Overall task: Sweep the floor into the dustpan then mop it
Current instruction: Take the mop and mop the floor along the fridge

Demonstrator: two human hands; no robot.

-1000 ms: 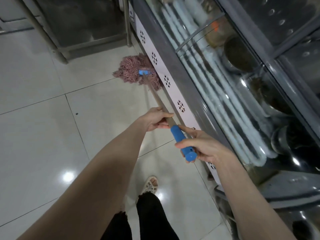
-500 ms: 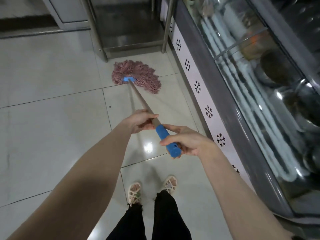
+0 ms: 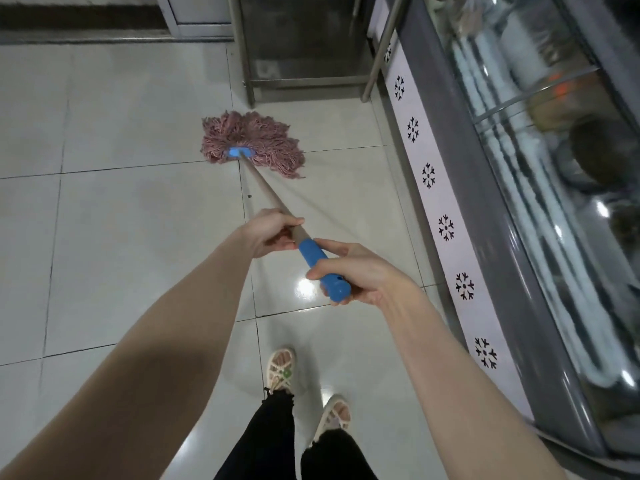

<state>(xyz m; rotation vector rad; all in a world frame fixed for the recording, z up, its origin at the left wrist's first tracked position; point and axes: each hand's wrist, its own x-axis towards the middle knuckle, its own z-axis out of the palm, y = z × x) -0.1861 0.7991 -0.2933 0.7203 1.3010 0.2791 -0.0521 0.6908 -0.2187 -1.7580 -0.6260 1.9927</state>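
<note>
Gripping the mop handle (image 3: 270, 199), the left hand (image 3: 268, 233) wraps the shaft; the right hand (image 3: 353, 268) clasps its blue end. The pink mop head (image 3: 256, 142) lies on the floor (image 3: 121, 220) before the metal stand (image 3: 304, 81).

one mop (image 3: 252, 143) is held by two hands: the left hand (image 3: 273, 233) and, behind it, the right hand (image 3: 356, 271). two sandals (image 3: 282, 368) show below the hands. six whole snowflake marks (image 3: 446, 227) line one white strip (image 3: 437, 199) right of the right hand. two metal legs (image 3: 247, 64) stand beyond the left hand.
</note>
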